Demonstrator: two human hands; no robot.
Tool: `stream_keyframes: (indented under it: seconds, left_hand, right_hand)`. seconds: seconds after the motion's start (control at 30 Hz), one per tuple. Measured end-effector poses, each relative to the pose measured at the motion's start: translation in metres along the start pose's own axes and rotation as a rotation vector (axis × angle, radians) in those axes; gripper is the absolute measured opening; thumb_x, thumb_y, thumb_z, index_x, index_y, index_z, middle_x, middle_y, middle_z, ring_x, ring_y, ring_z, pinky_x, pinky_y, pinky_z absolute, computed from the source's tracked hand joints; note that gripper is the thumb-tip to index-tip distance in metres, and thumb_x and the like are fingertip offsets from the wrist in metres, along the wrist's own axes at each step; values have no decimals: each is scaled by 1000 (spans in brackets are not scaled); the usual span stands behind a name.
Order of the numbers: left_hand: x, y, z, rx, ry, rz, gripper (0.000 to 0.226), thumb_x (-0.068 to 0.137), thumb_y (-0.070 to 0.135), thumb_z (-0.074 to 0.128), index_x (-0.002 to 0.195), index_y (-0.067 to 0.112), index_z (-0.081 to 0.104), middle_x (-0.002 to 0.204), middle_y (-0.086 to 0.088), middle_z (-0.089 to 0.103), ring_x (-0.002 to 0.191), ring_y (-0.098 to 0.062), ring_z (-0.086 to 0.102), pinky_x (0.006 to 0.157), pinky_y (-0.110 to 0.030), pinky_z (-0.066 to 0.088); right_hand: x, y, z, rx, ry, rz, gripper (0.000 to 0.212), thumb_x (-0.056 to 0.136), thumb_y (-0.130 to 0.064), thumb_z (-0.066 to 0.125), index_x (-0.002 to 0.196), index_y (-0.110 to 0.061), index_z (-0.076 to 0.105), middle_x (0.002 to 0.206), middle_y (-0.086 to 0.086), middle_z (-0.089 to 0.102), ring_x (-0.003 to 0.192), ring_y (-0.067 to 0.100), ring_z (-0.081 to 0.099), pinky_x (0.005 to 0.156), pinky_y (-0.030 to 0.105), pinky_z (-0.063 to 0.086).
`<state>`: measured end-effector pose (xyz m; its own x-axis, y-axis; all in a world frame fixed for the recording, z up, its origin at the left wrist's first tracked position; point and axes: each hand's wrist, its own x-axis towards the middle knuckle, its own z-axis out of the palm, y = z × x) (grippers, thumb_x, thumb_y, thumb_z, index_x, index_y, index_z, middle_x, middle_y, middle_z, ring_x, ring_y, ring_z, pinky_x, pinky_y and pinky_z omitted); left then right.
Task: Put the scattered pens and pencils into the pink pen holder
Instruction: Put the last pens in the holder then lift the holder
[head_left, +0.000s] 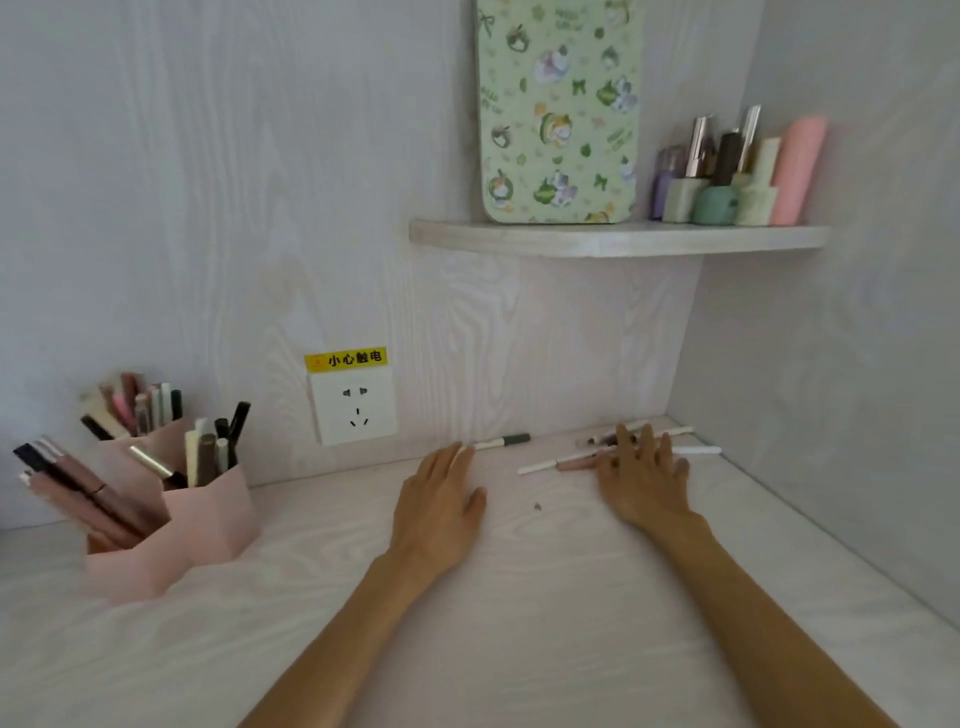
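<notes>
The pink pen holder (208, 525) stands at the left of the desk, its compartments full of pens. My left hand (439, 506) lies flat on the desk, fingertips touching the near end of a white pen with a grey cap (501, 442) that lies along the back wall. My right hand (641, 475) rests with straight, spread fingers on a loose bunch of pens near the back right corner. A white pen (540, 466) and a pinkish one (576, 462) stick out to its left, and another white pen (701, 450) to its right. Parts of these pens are hidden under the fingers.
A wall socket (354, 408) with a yellow warning label sits on the back wall between the holder and my hands. A corner shelf (618, 240) above carries a green patterned board and several small bottles. A small dark speck (537, 506) lies on the desk.
</notes>
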<state>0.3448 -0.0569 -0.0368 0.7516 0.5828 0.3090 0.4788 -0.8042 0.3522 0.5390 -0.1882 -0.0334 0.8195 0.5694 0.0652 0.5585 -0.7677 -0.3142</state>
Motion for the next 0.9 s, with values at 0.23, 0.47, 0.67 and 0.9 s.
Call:
stream_keyframes:
  seconds: [0.23, 0.47, 0.67, 0.9]
  left_hand:
    - [36, 8, 17, 88, -1, -28, 61, 92, 56, 36, 143, 21, 32, 147, 3, 36, 134, -19, 28, 107, -33, 24]
    - [21, 1, 9, 127, 59, 32, 44, 93, 52, 36, 125, 29, 54, 128, 6, 48, 122, -16, 37, 95, -30, 31]
    - [-19, -35, -20, 99, 3, 30, 35, 100, 35, 31, 126, 32, 54, 131, 11, 50, 119, -16, 44, 92, -32, 36]
    - [-70, -80, -62, 75, 103, -88, 26, 93, 42, 49, 109, 31, 66, 107, 8, 60, 99, -14, 52, 80, -28, 44]
  right_hand:
    - [0, -7, 7, -33, -92, -169, 52, 98, -44, 16, 147, -29, 6, 158, 2, -4, 145, 24, -6, 114, 54, -2]
    - [-22, -34, 13, 15, -132, -395, 47, 100, -38, 17, 146, -32, 10, 158, 0, 0, 145, 20, -4, 119, 41, 0]
    - [-51, -75, 20, 67, -153, -519, 50, 99, -25, 26, 147, -27, 12, 158, 0, 5, 145, 19, 1, 116, 35, 16]
    - [-83, -128, 26, 144, -58, -619, 44, 92, -12, 40, 136, -19, 41, 144, 0, 41, 132, 19, 37, 104, 34, 35]
